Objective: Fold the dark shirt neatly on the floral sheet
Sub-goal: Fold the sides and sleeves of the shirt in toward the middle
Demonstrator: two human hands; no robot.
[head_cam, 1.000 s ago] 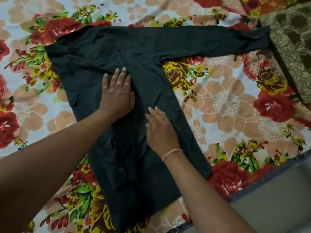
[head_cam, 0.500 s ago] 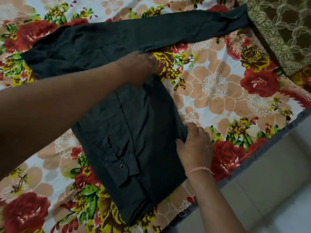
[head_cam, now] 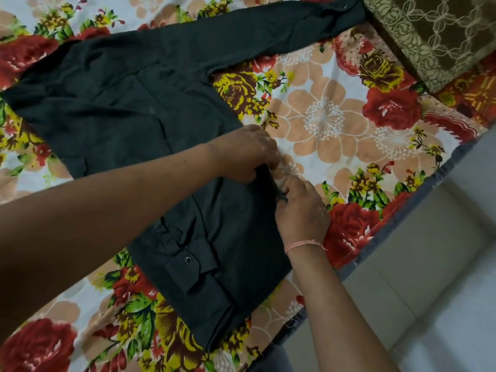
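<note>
Head view: left hand point(head_cam: 249, 154), right hand point(head_cam: 300, 210) pinch creased dark shirt point(head_cam: 134, 108) edge.

Soft, even light is falling; left of the left grip point(head_cam: 245, 154), the forearm point(head_cam: 80, 224) is looming dark and blurred.

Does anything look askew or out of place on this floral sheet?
One long sleeve of the dark fabric shirt sticks out unfolded across the floral sheet toward the brown patterned blanket, while the other sleeve is folded in. The left hand and right hand pinch its side edge.
</note>
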